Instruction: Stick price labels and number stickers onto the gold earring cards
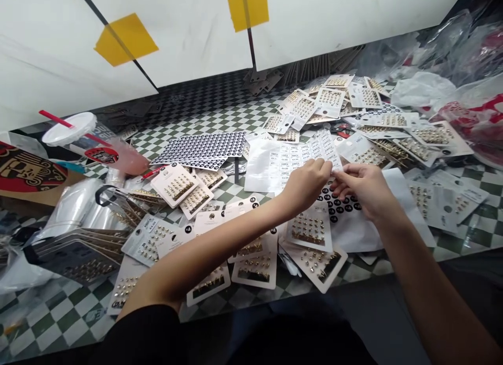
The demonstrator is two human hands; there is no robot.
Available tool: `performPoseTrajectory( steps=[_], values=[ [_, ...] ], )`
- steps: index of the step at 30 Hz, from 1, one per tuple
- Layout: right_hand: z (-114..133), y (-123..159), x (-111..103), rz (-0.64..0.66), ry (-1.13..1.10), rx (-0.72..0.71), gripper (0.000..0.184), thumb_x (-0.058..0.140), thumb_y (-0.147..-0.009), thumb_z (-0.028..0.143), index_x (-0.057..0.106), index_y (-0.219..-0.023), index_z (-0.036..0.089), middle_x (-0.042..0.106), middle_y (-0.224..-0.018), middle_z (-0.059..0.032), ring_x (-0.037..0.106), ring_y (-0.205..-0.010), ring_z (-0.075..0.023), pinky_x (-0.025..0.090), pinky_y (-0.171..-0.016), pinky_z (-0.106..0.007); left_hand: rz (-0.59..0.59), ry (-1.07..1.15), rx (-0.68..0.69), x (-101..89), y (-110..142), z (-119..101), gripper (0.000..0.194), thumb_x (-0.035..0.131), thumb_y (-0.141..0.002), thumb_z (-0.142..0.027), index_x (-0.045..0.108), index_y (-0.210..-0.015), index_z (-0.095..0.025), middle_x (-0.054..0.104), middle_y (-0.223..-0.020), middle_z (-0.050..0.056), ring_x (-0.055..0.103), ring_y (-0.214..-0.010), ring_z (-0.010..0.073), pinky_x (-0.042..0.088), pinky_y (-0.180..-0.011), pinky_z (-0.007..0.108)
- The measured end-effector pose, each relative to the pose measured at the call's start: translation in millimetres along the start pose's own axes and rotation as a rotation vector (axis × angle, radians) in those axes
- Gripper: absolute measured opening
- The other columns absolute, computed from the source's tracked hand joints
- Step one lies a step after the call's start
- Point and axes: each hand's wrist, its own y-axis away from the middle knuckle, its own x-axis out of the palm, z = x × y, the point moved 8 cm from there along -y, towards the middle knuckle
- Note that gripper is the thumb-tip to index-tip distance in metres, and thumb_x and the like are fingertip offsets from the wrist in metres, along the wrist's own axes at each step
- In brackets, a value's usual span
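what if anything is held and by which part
The price-label sheet, seemingly by its right edge, where the left hand and right hand meet; whether one or both grip it cannot be told.

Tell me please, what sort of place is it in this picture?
Probably a small labelling or packing workspace: the checkered table is covered with many cards of small gold-coloured pieces, plus a label sheet and dot-sticker sheets.
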Motion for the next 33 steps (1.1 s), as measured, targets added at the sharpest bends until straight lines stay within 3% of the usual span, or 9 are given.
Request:
performPoseTrajectory(
  steps=[4,10,14,18,21,25,27,31,33],
  values=[
    [0.0,1.1,2.0,0.003,-0.046,0.005,0.032,0.081,-0.055,0.038,0.059,-0.047,0.018,0.058,-0.042,-0.0008,0.053,-0.034,-0.0109,0.043,-0.03,-0.02,-0.012,-0.098,0.059,-3.5,4.1,-7.1,0.023,0.034,-0.089,-0.006,0.055,-0.088,-0.012,0.06,-0.085,0.012,0.054,-0.08,0.0219,0.032,-0.052,0.028],
    [2.5,2.4,0.4,-0.016,-0.066,-0.005,0.03,0.079,-0.059,0.037,0.058,-0.048,0.017,0.057,-0.043,0.0005,0.052,-0.036,-0.0099,0.042,-0.033,-0.021,-0.004,-0.141,0.105,-11.6,9.5,-15.1,0.021,0.036,-0.092,-0.013,0.057,-0.094,-0.012,0.063,-0.086,0.01,0.055,-0.08,0.0213,0.038,-0.054,0.028],
    [7.9,4.9,-0.8,0.018,-0.039,-0.027,0.028,0.076,-0.065,0.033,0.058,-0.051,0.016,0.057,-0.047,0.0013,0.052,-0.041,-0.0079,0.042,-0.039,-0.019,-0.063,-0.098,0.348,-19.4,28.8,-61.3,0.024,0.036,-0.091,-0.009,0.059,-0.098,-0.013,0.064,-0.096,0.01,0.056,-0.095,0.0198,0.045,-0.069,0.028],
    [8.3,7.7,-2.1,0.053,0.003,-0.041,0.027,0.076,-0.064,0.035,0.06,-0.053,0.016,0.06,-0.051,0.0,0.053,-0.042,-0.0085,0.044,-0.039,-0.02,0.02,-0.044,0.514,-3.8,47.2,-98.1,0.028,0.038,-0.092,-0.015,0.061,-0.076,-0.015,0.062,-0.068,0.004,0.06,-0.077,0.0186,0.045,-0.064,0.029],
    [7.2,9.7,-2.2,0.108,-0.003,-0.074,0.024,0.077,-0.063,0.036,0.062,-0.057,0.017,0.062,-0.055,0.0004,0.056,-0.047,-0.0096,0.048,-0.046,-0.021,0.035,0.009,0.412,-1.7,40.8,-87.1,0.023,0.04,-0.091,-0.017,0.061,-0.082,-0.015,0.064,-0.072,0.004,0.06,-0.074,0.0177,0.045,-0.064,0.029],
    [8.3,13.7,3.0,0.24,-0.059,-0.125,0.022,0.079,-0.061,0.035,0.064,-0.065,0.019,0.064,-0.062,0.0009,0.06,-0.057,-0.0122,0.05,-0.054,-0.023,-0.025,0.133,0.091,-24.7,20.1,-40.3,0.017,0.042,-0.089,-0.012,0.059,-0.092,-0.014,0.065,-0.089,0.007,0.058,-0.082,0.0173,0.045,-0.063,0.026],
    [8.5,14.7,3.5,0.258,-0.055,-0.134,0.025,0.079,-0.06,0.037,0.063,-0.065,0.019,0.062,-0.062,0.001,0.059,-0.056,-0.013,0.049,-0.053,-0.025,0.0,0.316,0.04,-35.6,15.8,-29.3,0.016,0.045,-0.086,-0.009,0.06,-0.087,-0.015,0.065,-0.085,0.005,0.059,-0.081,0.0164,0.047,-0.066,0.026],
    [10.0,14.7,-1.6,0.22,0.02,-0.183,0.024,0.075,-0.066,0.04,0.063,-0.067,0.019,0.059,-0.06,0.0013,0.056,-0.053,-0.0119,0.043,-0.045,-0.023,0.305,0.833,0.112,-35.4,22.8,-42.5,0.013,0.049,-0.088,-0.017,0.06,-0.096,-0.019,0.066,-0.071,-0.001,0.063,-0.068,0.0113,0.049,-0.065,0.023],
    [10.4,15.1,-1.9,0.239,0.048,-0.207,0.023,0.073,-0.069,0.039,0.064,-0.069,0.018,0.06,-0.062,0.0009,0.056,-0.054,-0.0122,0.043,-0.046,-0.023,0.347,0.845,0.067,-31.4,25.1,-40.8,0.013,0.049,-0.09,-0.023,0.059,-0.097,-0.019,0.063,-0.063,-0.003,0.062,-0.06,0.0106,0.048,-0.061,0.022]
  ],
)
